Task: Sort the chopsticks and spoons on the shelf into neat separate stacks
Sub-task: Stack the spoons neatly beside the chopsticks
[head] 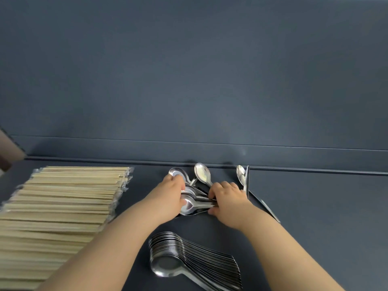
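You have one broad pile of wrapped chopsticks (63, 206) (far too many to count) and one nested stack of spoons (189, 257), also past counting. Three single spoons lie behind: a left spoon (176, 172), a middle spoon (202, 174) and a right spoon (241, 175). One bunch of spoons (195, 203), about three, sits between your two hands, the left hand (170, 192) and the right hand (226, 198).

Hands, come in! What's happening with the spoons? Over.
Left hand and right hand both grip loose spoons. Neat spoon stack nearby. Chopsticks stacked left. Nothing blocking.
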The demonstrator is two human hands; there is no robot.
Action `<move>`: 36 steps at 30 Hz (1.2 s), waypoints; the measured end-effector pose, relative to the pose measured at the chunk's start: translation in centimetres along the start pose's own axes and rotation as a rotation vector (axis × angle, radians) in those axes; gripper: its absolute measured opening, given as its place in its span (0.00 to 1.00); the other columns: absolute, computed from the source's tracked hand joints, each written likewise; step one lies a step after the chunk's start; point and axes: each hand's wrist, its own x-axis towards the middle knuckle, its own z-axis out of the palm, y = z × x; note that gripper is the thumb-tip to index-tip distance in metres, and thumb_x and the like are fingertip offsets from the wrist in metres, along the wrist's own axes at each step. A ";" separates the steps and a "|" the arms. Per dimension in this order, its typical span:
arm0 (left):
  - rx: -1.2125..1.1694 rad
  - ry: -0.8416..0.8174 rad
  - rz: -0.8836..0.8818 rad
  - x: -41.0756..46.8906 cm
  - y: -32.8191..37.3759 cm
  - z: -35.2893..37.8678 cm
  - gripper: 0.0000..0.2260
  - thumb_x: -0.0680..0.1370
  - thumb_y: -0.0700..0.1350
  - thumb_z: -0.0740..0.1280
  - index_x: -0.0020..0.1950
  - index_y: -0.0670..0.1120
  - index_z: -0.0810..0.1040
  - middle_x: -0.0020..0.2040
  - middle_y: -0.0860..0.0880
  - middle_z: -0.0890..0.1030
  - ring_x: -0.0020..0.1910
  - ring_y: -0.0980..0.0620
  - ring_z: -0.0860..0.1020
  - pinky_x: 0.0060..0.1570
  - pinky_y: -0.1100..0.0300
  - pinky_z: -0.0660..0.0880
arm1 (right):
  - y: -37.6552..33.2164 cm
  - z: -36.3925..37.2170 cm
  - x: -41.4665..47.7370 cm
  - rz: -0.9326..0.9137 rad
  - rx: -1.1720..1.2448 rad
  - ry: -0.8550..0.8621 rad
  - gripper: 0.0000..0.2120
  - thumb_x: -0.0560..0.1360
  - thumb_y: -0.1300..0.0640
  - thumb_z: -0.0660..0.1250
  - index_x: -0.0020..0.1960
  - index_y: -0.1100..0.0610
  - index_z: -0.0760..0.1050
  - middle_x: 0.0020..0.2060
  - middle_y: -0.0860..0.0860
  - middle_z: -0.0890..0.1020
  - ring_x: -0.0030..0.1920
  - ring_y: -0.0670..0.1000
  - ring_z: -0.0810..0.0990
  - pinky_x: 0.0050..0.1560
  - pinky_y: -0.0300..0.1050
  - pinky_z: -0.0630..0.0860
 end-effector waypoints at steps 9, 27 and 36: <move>-0.019 0.007 -0.012 0.0 0.2 0.8 0.15 0.78 0.49 0.63 0.64 0.51 0.70 0.61 0.50 0.72 0.57 0.50 0.72 0.58 0.54 0.71 | 0.2 0.6 0.1 0.016 -0.068 -0.003 0.20 0.73 0.45 0.66 0.63 0.51 0.69 0.59 0.50 0.72 0.63 0.53 0.66 0.63 0.49 0.62; 0.215 0.197 0.180 -0.5 -0.4 2.1 0.19 0.75 0.36 0.64 0.63 0.50 0.68 0.60 0.52 0.67 0.59 0.49 0.69 0.52 0.54 0.73 | -0.5 2.3 -1.9 -0.017 -0.049 0.317 0.18 0.71 0.46 0.69 0.58 0.53 0.73 0.51 0.50 0.77 0.53 0.55 0.77 0.51 0.49 0.70; 0.149 0.156 0.155 -0.6 -0.5 1.5 0.16 0.77 0.48 0.66 0.64 0.53 0.71 0.60 0.56 0.72 0.61 0.53 0.69 0.58 0.57 0.69 | 0.1 2.8 -1.8 -0.066 0.020 0.297 0.17 0.75 0.45 0.63 0.61 0.50 0.72 0.55 0.48 0.76 0.59 0.52 0.73 0.56 0.46 0.66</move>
